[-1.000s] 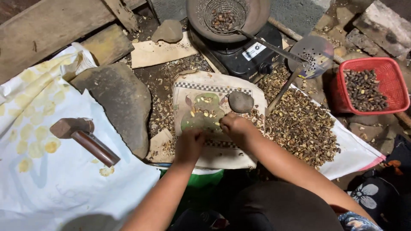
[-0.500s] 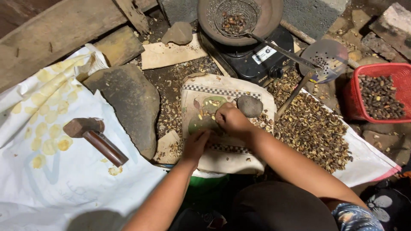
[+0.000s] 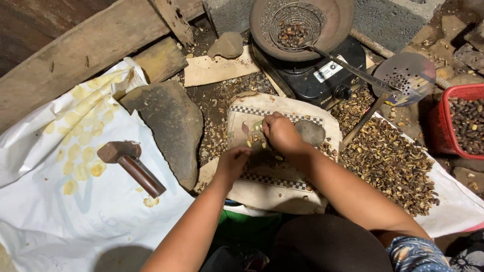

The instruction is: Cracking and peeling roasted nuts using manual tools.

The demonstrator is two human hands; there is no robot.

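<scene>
Several pale kernels (image 3: pixel 250 142) lie scattered on a folded sack (image 3: pixel 282 189) with a checkered border, spread on the ground in front of the person. The right hand (image 3: pixel 280 132) is curled knuckles-up over the far end of that scatter, fingertips down among the pieces; whether it has pinched one up I cannot tell, since the fingers hide it. The left hand (image 3: pixel 233 162) rests on the near part of the sack with fingers bent loosely and seems to hold nothing, though its palm is out of sight.

The step in hand looks like picking kernels out from the shell bits on the sack. The next move would call for a fine pinch on small, loose pieces that roll easily, and a steady sack.

Just beyond the right hand sits a smooth grey stone (image 3: pixel 311 132) on the sack. To the right spreads a heap of cracked shells (image 3: pixel 390 163) on white sheeting, and a red basket (image 3: pixel 441 136) of dark nuts stands at the edge. Further off, a wire strainer (image 3: pixel 296 26) of nuts rests in a pan on a black stove (image 3: pixel 322 75). A hammer (image 3: pixel 130 162) lies well to the left on a white cloth.
</scene>
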